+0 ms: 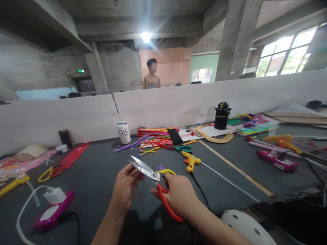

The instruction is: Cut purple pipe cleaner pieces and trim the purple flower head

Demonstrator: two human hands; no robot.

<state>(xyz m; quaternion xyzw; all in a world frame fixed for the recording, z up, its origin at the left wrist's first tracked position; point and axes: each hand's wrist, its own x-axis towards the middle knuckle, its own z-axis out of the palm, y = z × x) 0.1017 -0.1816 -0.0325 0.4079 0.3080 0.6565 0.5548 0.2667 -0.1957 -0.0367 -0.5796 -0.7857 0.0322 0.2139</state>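
Observation:
Over the near middle of the dark table, my right hand (178, 194) is closed round the handles of a pair of scissors (149, 170), one handle yellow and the other red. The silver blades are spread a little and point up to the left. My left hand (126, 187) has its fingers pinched together right at the blades; whatever they grip, if anything, is hidden. Just behind the scissors lies a small cluster of purple curled pieces (160, 167). A yellow glue gun (190, 161) with a clear glue stick rests to the right of them.
Coloured pipe cleaners (155, 136) lie in a heap at the back beside a white cup (122, 132). Teal-handled pliers (182, 148) sit before a black phone (175, 136). Purple power strips (55, 209) flank both sides. A wooden strip (237, 168) crosses the right side. A person stands beyond the partition (166, 109).

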